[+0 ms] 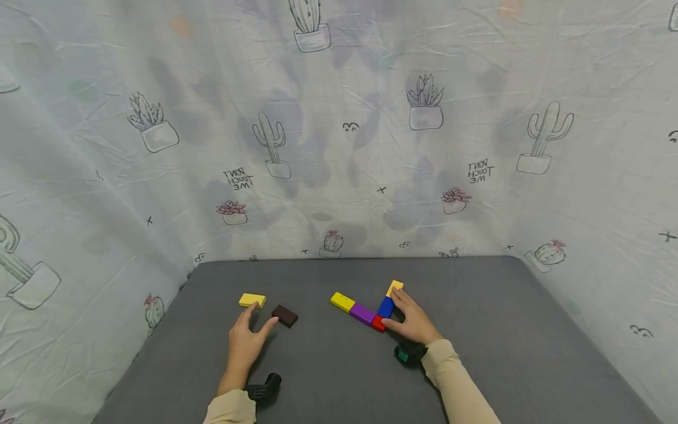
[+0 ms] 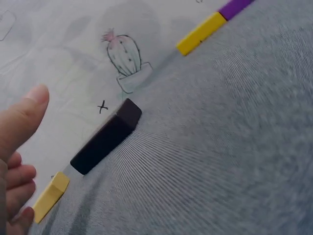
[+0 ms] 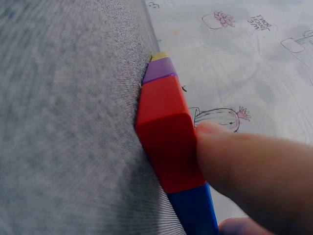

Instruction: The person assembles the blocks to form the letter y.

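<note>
My left hand (image 1: 243,348) is spread over the table's left side, its index fingertip at a pale yellow block (image 1: 250,299) and its thumb beside a dark brown block (image 1: 285,315). In the left wrist view a gap shows between thumb and brown block (image 2: 105,139). To the right, a yellow block (image 1: 342,301), a purple block (image 1: 362,314) and a red block (image 1: 378,324) form a line. A blue block (image 1: 385,307) and another pale yellow block (image 1: 395,284) branch from the red end. My right hand (image 1: 415,323) touches the red block with its thumb; its fingers rest at the far pale yellow one.
The grey table (image 1: 318,377) ends at a hanging sheet (image 1: 339,153) printed with cacti, behind and at both sides. Black wrist devices sit below the left hand (image 1: 265,387) and the right hand (image 1: 409,353).
</note>
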`<state>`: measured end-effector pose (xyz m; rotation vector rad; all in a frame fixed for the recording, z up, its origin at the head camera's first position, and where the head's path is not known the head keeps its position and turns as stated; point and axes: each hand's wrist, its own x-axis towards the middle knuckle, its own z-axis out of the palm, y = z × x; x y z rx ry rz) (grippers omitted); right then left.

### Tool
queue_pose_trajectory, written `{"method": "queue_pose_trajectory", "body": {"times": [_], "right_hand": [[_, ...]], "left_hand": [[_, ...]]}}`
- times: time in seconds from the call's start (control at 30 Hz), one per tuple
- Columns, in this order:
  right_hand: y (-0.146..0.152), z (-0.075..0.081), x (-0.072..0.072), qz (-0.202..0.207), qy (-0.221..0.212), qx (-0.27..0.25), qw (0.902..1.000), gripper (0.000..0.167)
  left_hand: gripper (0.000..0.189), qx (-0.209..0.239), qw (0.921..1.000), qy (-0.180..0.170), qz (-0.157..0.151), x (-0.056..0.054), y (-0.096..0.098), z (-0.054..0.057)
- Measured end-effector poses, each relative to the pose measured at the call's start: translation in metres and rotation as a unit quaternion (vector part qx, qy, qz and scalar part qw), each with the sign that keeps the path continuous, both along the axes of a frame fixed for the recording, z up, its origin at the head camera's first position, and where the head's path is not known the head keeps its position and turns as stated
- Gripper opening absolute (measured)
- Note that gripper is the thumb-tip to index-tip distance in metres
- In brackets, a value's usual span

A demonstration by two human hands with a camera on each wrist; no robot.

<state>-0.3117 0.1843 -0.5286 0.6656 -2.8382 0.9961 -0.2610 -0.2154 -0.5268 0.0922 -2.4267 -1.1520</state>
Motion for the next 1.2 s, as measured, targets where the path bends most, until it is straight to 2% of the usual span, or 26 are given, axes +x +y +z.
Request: {"method": "queue_pose_trajectory", "body": {"times": [0.17, 0.37, 0.77, 1.2], "right_hand": [[-0.0004, -0.0003, -0.0002, 0.0, 0.003, 0.0, 1.0, 0.082], [-0.001, -0.0009, -0.001, -0.001, 0.005, 0.002, 1.0, 0.082], [-0.0022, 0.0014, 0.0007, -0.005, -0.005, 0.0, 1.0, 0.081], [-0.0016, -0.0004, -0.0007, 0.0, 0.004, 0.006, 1.0, 0.081]], "left_hand": [[0.076, -0.017, 0.9993, -0.032, -0.003, -0.001, -0.0002, -0.0039], [0.078, -0.059, 0.9962, -0.063, -0.014, -0.0031, 0.0002, -0.0061], [0.077, -0.105, 0.9904, -0.083, -0.032, -0.0044, 0.0034, -0.0047], [0.077, -0.11, 0.9896, -0.085, -0.038, -0.0074, 0.0042, -0.0049]]}}
